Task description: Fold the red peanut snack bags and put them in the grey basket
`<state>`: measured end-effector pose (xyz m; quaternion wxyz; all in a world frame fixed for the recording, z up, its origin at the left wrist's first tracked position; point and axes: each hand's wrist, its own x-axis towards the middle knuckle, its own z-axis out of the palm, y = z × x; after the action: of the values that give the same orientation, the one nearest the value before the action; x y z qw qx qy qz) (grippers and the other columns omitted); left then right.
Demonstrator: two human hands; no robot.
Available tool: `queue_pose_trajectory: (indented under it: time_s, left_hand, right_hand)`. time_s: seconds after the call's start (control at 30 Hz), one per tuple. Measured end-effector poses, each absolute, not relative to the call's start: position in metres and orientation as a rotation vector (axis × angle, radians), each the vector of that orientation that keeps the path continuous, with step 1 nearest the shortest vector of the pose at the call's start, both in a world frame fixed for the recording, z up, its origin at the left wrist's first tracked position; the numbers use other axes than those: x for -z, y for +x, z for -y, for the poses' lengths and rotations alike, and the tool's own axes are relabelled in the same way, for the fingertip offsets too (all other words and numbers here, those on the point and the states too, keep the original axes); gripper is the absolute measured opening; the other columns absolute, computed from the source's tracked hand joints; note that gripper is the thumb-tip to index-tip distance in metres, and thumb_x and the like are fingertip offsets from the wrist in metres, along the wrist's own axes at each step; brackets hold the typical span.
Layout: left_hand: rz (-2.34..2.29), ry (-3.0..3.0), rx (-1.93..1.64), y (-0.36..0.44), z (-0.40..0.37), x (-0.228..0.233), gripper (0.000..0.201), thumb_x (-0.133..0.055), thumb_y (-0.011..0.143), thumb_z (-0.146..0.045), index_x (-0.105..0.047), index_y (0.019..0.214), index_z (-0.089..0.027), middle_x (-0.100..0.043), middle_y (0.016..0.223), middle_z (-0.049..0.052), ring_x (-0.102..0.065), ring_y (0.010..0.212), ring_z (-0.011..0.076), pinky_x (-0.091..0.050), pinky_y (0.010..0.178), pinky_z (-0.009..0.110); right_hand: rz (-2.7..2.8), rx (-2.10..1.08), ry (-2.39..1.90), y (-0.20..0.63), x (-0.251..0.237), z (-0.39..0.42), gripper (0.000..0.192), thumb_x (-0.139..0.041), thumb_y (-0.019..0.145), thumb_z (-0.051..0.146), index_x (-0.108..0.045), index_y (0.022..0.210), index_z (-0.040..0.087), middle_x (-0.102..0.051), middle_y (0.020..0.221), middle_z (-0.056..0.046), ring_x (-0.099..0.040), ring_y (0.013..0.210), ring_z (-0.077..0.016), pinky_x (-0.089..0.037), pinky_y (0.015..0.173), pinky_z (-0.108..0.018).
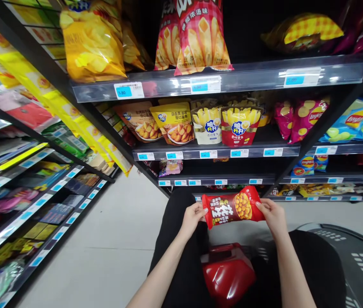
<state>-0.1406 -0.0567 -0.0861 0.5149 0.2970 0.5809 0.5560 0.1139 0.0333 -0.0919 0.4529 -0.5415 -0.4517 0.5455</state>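
Red snack packet (232,208) hangs sideways between your hands in the head view, above the basket (354,261): your left hand (193,217) pinches its left edge, your right hand (272,216) its right edge, fingers closed on the foil.

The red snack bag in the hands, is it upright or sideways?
Sideways: the red snack bag lies lengthwise between left hand and right hand.

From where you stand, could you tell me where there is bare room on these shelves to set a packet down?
Bare room: the dark shelf between the red fries bag and the pink Lay's bags. Left of the red bag, packets stand tightly packed. Both hands grip the red snack packet.
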Motion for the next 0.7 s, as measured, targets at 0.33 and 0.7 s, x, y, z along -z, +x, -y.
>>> queue_pose_trajectory:
  time_s: [0.33, 0.7]
  left_hand:
    - [-1.399, 0.794, -1.350, -0.141, 0.059, 0.090, 0.022, -0.067, 0.067, -0.031, -0.067, 0.077, -0.011, -0.065, 0.060, 0.002, -0.058, 0.047, 0.0119, -0.045, 0.046, 0.021]
    - [-1.188, 0.384, -1.534, -0.140, 0.054, 0.093, 0.034, -0.079, 0.049, -0.018, -0.057, 0.074, -0.016, -0.066, 0.072, -0.001, -0.064, 0.068, 0.0164, -0.051, 0.060, 0.025]
  right_hand:
    - [1.258, -1.264, -1.107, 0.121, 0.086, -0.032, 0.019, -0.070, 0.065, 0.033, -0.068, 0.077, 0.019, -0.069, 0.082, -0.005, -0.062, 0.082, -0.0215, -0.049, 0.075, -0.034]
    - [1.171, -1.417, -0.911, 0.109, 0.079, -0.022, 0.012, -0.070, 0.063, 0.031, -0.066, 0.068, 0.021, -0.065, 0.077, -0.005, -0.058, 0.080, -0.0208, -0.046, 0.075, -0.033]
